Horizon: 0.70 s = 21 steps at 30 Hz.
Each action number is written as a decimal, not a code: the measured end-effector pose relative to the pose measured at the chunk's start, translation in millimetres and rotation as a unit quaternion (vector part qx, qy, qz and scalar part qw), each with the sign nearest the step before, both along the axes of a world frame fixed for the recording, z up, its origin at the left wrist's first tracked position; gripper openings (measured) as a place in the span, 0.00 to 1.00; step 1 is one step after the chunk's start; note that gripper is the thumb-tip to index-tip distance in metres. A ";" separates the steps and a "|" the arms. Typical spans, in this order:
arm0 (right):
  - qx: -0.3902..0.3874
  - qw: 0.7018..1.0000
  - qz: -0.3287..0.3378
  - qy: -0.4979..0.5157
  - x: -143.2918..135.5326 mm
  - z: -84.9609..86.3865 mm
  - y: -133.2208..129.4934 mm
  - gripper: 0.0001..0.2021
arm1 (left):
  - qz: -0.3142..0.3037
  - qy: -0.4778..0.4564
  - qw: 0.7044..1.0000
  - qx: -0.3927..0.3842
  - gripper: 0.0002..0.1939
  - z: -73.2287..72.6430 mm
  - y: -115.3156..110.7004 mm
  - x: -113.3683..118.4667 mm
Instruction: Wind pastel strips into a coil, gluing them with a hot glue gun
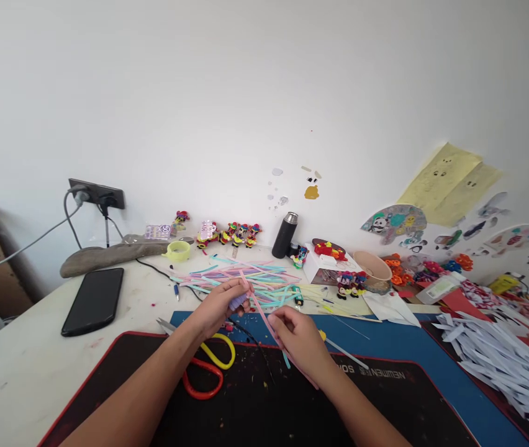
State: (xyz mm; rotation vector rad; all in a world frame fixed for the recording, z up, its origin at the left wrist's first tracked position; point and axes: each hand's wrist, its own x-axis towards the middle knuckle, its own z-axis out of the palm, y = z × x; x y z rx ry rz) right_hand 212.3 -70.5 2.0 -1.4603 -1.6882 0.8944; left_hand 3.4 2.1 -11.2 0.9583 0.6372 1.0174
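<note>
Pink narrow paper-like strip [261, 310] is slanting between both hands, above a black red-edged mat [302, 410].
Left hand [231, 299], fingers curled in, is holding a small lilac piece [238, 302], strip at its fingertips; right hand [295, 332] is pinching strip lower down. Red-and-yellow-handled scissors [211, 355] are lying by left forearm; pastel strip pile [208, 282] is lying beyond.

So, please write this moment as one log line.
left hand: holding purple piece | right hand: pinching pink strip | scissors handles: on black mat

The left fingers [242, 297] and right fingers [279, 324] hold a pink strip [261, 310] above a dark mat [292, 400], near scissors [232, 354].
</note>
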 end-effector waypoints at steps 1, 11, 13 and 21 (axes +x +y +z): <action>0.001 1.000 0.011 0.004 -8.9 0.0 8.6 0.19 | -0.007 -0.006 1.000 0.003 0.18 2.6 -1.1 -0.8; -0.113 0.971 0.069 0.200 -45.1 8.0 51.8 0.27 | 0.042 -0.037 0.998 0.008 0.18 10.7 5.4 -16.2; -0.138 0.955 0.088 0.247 -48.8 7.1 51.8 0.27 | 0.046 -0.037 0.998 0.010 0.18 10.3 5.7 -16.2; -0.156 0.914 0.134 0.350 -60.3 -4.1 57.3 0.24 | 0.030 -0.015 0.999 0.023 0.17 7.4 5.1 -9.9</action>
